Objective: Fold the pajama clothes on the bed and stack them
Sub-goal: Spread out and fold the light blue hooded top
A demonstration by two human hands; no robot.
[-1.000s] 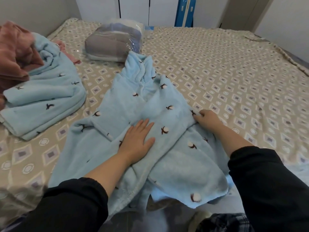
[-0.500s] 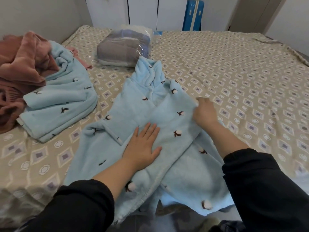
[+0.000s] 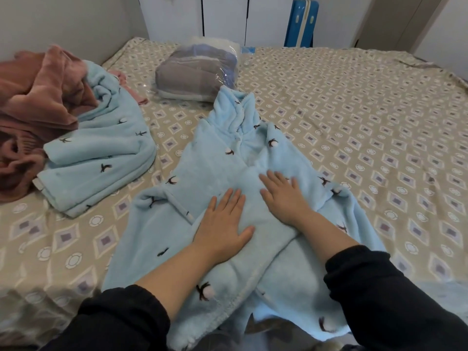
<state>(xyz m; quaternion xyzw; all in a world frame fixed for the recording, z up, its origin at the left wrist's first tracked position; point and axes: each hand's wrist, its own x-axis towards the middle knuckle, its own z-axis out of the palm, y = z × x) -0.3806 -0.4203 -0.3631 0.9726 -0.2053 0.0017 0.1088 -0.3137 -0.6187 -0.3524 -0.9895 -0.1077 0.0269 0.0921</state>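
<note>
Home bedroom: bed (image 3: pixel 354 117), wardrobe doors (image 3: pixel 222 19), suitcase (image 3: pixel 301 24).

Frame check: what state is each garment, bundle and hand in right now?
Blue pajama top: laid out on the bed, only partly folded.
Other blue pajama piece: folded.
Pink clothes: crumpled heap, unfolded.
Bagged bundle: wrapped in clear plastic.
Left hand: open, pressing flat on the top.
Right hand: open, pressing flat on the top.

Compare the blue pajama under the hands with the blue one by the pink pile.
The pajama top lies spread out, partly folded inward; the folded piece is a compact, layered bundle. The left hand and right hand rest flat on the top; no hand touches the folded piece, which lies against the pink clothes. Both are pale blue fleece with the same dark-sprig print.
</note>
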